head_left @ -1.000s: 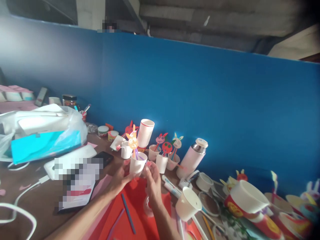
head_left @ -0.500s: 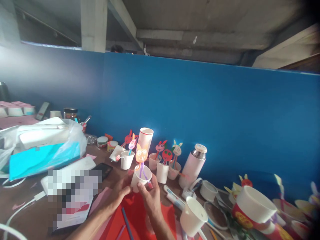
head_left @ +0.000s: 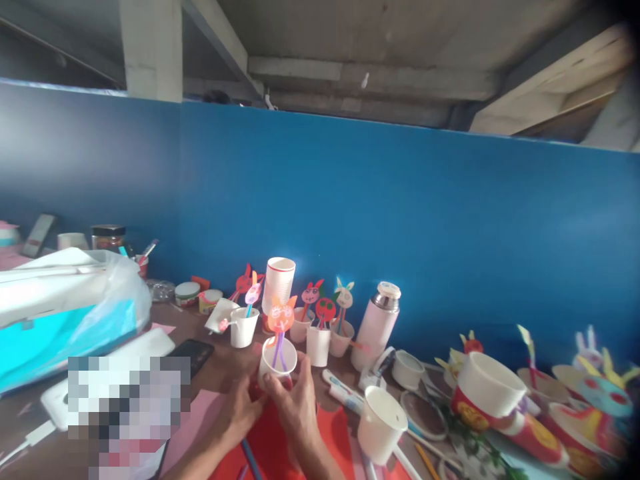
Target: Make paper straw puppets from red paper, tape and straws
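Note:
My left hand (head_left: 246,402) and my right hand (head_left: 295,399) close around a white paper cup (head_left: 267,355) from either side. Rising out of its mouth is an orange paper animal figure (head_left: 281,319) with pointed ears and purple strip legs. My right thumb presses on the near side of the cup; the far fingers are partly hidden. Beneath my hands lie red paper (head_left: 327,433) and pink paper (head_left: 193,413). Just behind stand other cups with figures, among them a red round-headed one (head_left: 326,309) and a pink-headed one (head_left: 253,293).
On the right stand a white paper cup (head_left: 383,423), a thermos (head_left: 377,327) and red-and-white tubs (head_left: 490,387). Markers (head_left: 343,390) lie beside the red paper. At left are a phone (head_left: 193,357), a white cabled device (head_left: 107,367) and a plastic bag (head_left: 125,287). A blue partition (head_left: 390,213) rises behind.
My view has turned to the right, so the scene shifts left and more tubs show at the right. Both hands keep hold of the paper cup.

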`<control>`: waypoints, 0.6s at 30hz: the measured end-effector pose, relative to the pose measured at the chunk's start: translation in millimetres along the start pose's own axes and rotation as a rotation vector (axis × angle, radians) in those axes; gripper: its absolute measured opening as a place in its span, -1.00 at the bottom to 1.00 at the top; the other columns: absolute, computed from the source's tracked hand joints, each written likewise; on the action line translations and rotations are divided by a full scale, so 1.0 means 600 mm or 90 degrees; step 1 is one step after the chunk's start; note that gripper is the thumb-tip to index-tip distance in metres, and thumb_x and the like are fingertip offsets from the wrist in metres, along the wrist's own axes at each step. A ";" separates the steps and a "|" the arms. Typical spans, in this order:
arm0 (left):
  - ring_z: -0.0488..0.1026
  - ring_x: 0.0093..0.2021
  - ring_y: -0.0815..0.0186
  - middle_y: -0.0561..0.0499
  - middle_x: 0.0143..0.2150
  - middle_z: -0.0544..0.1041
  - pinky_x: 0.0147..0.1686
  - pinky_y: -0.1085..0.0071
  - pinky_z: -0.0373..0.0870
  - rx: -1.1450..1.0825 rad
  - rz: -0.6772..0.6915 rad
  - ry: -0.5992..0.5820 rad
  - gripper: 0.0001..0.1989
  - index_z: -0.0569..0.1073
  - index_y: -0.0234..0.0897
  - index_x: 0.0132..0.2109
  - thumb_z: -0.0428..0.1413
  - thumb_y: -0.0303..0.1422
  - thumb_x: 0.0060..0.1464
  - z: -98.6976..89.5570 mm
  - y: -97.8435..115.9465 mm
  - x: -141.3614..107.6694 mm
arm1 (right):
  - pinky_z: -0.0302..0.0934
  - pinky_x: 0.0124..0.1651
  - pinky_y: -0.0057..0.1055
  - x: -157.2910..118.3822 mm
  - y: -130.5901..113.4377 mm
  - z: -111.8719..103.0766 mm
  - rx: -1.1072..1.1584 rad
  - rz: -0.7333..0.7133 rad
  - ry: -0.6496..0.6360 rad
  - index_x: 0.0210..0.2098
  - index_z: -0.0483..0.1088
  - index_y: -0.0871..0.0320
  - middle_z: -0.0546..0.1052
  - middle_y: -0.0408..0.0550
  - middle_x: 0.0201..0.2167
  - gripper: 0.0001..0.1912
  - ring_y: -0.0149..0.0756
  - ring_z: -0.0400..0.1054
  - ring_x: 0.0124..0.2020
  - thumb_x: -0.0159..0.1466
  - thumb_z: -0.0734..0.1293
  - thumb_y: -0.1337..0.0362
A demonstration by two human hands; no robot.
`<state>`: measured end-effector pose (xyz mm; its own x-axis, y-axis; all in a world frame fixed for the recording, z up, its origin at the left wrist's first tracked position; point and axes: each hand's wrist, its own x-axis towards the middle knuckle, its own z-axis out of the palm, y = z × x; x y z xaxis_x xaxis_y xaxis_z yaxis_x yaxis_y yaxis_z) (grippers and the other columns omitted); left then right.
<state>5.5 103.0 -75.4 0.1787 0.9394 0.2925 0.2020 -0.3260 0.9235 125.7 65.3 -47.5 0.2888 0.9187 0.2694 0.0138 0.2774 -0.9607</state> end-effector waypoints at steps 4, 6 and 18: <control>0.49 0.04 -0.14 -0.16 -0.09 0.62 -0.04 0.18 0.49 -0.006 -0.001 0.057 -0.53 0.52 -0.26 -0.06 0.23 -0.13 -0.11 0.001 0.005 0.005 | 0.39 -0.11 -0.26 -0.013 -0.002 0.008 -0.030 -0.002 -0.006 0.00 0.29 0.17 0.58 0.04 -0.16 -0.48 -0.08 0.50 -0.15 0.09 0.45 0.19; 0.50 0.02 -0.15 -0.18 -0.11 0.62 -0.07 0.16 0.51 -0.049 -0.006 0.059 -0.48 0.51 -0.28 -0.04 0.24 -0.10 -0.15 -0.001 0.009 0.007 | 0.38 -0.10 -0.26 -0.016 -0.009 0.006 -0.030 -0.002 -0.019 0.02 0.29 0.15 0.57 0.03 -0.14 -0.47 -0.08 0.49 -0.12 0.11 0.45 0.15; 0.57 -0.14 -0.01 -0.15 -0.18 0.64 -0.13 0.22 0.51 -0.070 -0.020 -0.035 -0.57 0.54 -0.29 -0.11 0.20 -0.10 -0.07 -0.011 0.036 -0.001 | 0.15 -0.41 -0.41 0.032 -0.031 -0.026 0.011 0.082 -0.074 -0.65 0.31 0.14 0.34 -0.16 -0.68 -0.47 -0.37 0.20 -0.60 0.14 0.26 -0.20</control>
<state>3.5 95.9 -54.1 0.2272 0.9406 0.2523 0.1015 -0.2805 0.9545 145.6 73.3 -25.6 0.1744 0.9730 0.1514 -0.0330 0.1595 -0.9867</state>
